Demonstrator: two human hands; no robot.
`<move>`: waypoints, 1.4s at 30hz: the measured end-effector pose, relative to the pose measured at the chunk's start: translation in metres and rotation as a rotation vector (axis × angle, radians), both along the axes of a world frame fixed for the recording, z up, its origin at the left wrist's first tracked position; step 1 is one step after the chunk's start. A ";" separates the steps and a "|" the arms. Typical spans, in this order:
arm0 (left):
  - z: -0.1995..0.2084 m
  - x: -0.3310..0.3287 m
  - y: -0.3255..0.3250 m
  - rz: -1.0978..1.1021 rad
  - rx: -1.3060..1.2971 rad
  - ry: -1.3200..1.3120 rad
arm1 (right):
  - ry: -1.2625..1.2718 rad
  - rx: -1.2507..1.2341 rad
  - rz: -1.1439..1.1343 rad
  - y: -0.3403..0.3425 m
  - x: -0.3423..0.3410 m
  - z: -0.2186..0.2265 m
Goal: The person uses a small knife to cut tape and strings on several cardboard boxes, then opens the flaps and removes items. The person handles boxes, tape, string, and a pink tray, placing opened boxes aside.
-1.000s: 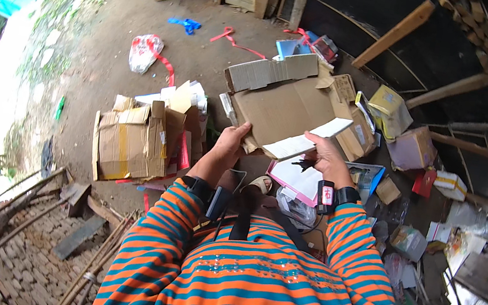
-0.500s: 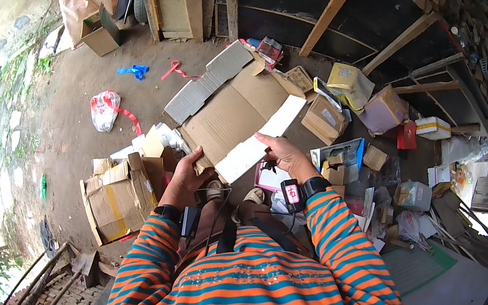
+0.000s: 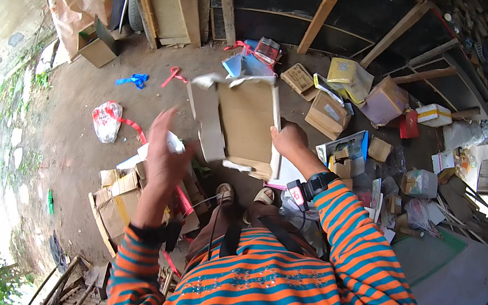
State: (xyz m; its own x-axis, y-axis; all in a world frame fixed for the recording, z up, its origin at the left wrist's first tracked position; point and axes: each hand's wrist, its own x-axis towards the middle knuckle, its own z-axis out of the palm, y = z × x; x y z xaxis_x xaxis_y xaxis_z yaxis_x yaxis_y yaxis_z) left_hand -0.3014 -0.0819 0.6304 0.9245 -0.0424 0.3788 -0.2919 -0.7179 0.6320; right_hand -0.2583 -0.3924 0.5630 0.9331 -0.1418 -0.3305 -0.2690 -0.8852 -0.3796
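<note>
An unfolded cardboard box (image 3: 247, 120) hangs in front of me, brown inside, with pale flaps folded along its sides. My right hand (image 3: 290, 140) is closed on its right edge, thumb on the near face. To the left of the box, my left hand (image 3: 166, 155) is raised and apart from it. Its fingers are stretched upward and blurred by motion, with nothing visible in them. Under that hand lies a pile of flattened cardboard (image 3: 118, 199) with yellow tape and a red strip, partly hidden by my forearm.
Small cartons (image 3: 327, 115), a yellow package (image 3: 350, 74) and a blue-edged open box (image 3: 348, 154) litter the ground at right. A plastic bag (image 3: 106, 122) with red ribbon and a blue scrap (image 3: 133, 79) lie at left. Wooden posts (image 3: 226, 2) lean along the back wall.
My left hand has let go of the box and risen to its left. The box has been tilted more upright and its side flaps have folded inward; my right hand keeps hold of its edge.
</note>
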 end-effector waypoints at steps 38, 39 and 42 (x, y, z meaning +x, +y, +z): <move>-0.117 -0.030 0.123 0.329 -0.781 0.959 | 0.304 0.806 0.280 0.024 0.055 0.000; -0.128 -0.044 0.108 0.287 -0.755 0.886 | 0.336 0.874 0.283 0.027 0.054 -0.001; -0.145 -0.081 0.092 0.231 -0.904 0.958 | 0.501 0.902 0.313 0.050 0.053 -0.004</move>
